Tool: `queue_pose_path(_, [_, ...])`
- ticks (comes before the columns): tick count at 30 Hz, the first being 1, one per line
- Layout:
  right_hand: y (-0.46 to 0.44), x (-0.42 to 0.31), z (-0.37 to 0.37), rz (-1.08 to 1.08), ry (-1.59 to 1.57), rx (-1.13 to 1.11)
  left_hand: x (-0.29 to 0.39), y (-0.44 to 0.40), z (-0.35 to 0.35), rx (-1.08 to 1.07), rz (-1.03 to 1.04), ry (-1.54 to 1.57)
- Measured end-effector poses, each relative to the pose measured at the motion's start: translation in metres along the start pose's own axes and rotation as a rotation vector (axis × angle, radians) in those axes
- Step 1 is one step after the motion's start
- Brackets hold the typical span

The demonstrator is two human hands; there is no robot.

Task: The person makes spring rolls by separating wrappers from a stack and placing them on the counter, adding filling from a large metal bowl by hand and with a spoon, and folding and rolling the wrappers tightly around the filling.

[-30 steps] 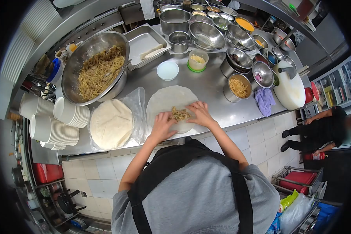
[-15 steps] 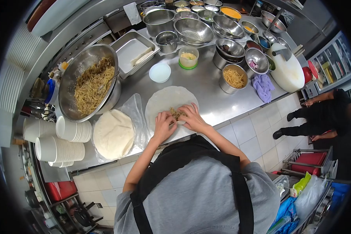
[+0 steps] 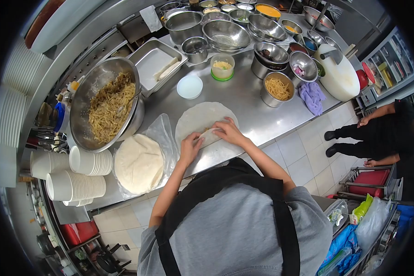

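Observation:
A thin round wrapper [image 3: 200,116] lies on the steel counter, its near edge folded up over the filling. Only a little filling shows between my hands. My left hand [image 3: 191,148] is closed on the left part of the fold, fingertips pressing it. On the right part, my right hand [image 3: 229,131] grips the same fold with bent fingers. Left of the wrapper, a stack of round wrappers [image 3: 139,163] sits on a clear plastic sheet [image 3: 166,138]. Farther left stands a large steel bowl [image 3: 135,120] of shredded filling.
White bowls [image 3: 80,185] are stacked at the left edge. A steel tray [image 3: 145,73], white dish [image 3: 189,87], green-based tub [image 3: 222,69], noodle pot [image 3: 277,89] and purple cloth [image 3: 312,98] stand behind. Another person [image 3: 382,131] is at the right, beyond the counter.
The wrapper's near edge has come up over the filling, with both hands closing on it. The view has turned and shifted slightly. The other person's legs have moved.

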State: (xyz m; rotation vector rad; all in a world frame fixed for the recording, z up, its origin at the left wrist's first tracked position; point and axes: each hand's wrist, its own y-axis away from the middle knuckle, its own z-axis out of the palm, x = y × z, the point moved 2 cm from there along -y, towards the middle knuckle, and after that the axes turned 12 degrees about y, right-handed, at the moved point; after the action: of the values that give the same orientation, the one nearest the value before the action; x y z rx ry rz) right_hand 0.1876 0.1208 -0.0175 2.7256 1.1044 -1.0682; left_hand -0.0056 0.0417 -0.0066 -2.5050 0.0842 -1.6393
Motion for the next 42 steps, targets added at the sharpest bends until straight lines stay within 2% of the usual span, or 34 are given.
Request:
queue_pose_path(2, [-0.006,0.005,0.006,-0.013,0.036,0.049,-0.002,-0.007,-0.001,0.017,-0.063,0.08])
queue_pose_path(5, [-0.013,-0.001,0.001,0.05,0.061,-0.002,-0.004,-0.016,-0.004,0.021,-0.114,0.081])
queue_pose_path(8, [-0.014,-0.017,-0.005,-0.055,0.238,0.295,-0.017,-0.023,-0.002,0.02,-0.133,0.081])
queue_pose_path(11, [-0.004,-0.027,-0.007,-0.264,0.353,0.264,-0.018,-0.028,-0.003,0.002,-0.159,0.116])
queue_pose_path(14, [-0.001,-0.04,-0.004,-0.337,0.352,0.087,-0.017,-0.03,-0.004,0.025,-0.163,0.067])
queue_pose_path(17, [-0.007,-0.031,0.012,-0.331,0.432,0.079,-0.039,-0.034,-0.002,0.026,-0.154,0.03])
queue_pose_path(20, [-0.017,-0.027,0.015,-0.327,0.388,-0.021,-0.03,-0.045,-0.006,-0.016,-0.139,-0.014])
queue_pose_path(23, [-0.026,-0.03,0.009,-0.31,0.422,-0.168,-0.034,-0.066,-0.008,-0.086,-0.005,-0.011])
queue_pose_path(26, [-0.031,-0.027,0.01,-0.315,0.419,-0.236,-0.033,-0.078,-0.004,-0.294,-0.184,0.031])
queue_pose_path(29, [-0.031,-0.032,0.005,-0.323,0.379,-0.253,-0.04,-0.084,-0.003,-0.346,-0.235,0.031])
queue_pose_path(35, [-0.027,-0.025,0.011,-0.305,0.34,-0.241,-0.029,-0.075,-0.007,-0.302,-0.166,0.027])
queue_pose_path(38, [-0.029,-0.028,0.004,-0.266,0.278,-0.265,0.003,-0.049,-0.017,-0.274,-0.045,-0.089])
queue_pose_path(41, [-0.026,-0.027,0.006,-0.247,0.255,-0.241,0.021,-0.016,-0.004,-0.234,-0.027,-0.267])
queue_pose_path(42, [-0.026,-0.027,0.007,-0.252,0.271,-0.244,0.02,-0.009,0.002,-0.166,0.015,-0.269])
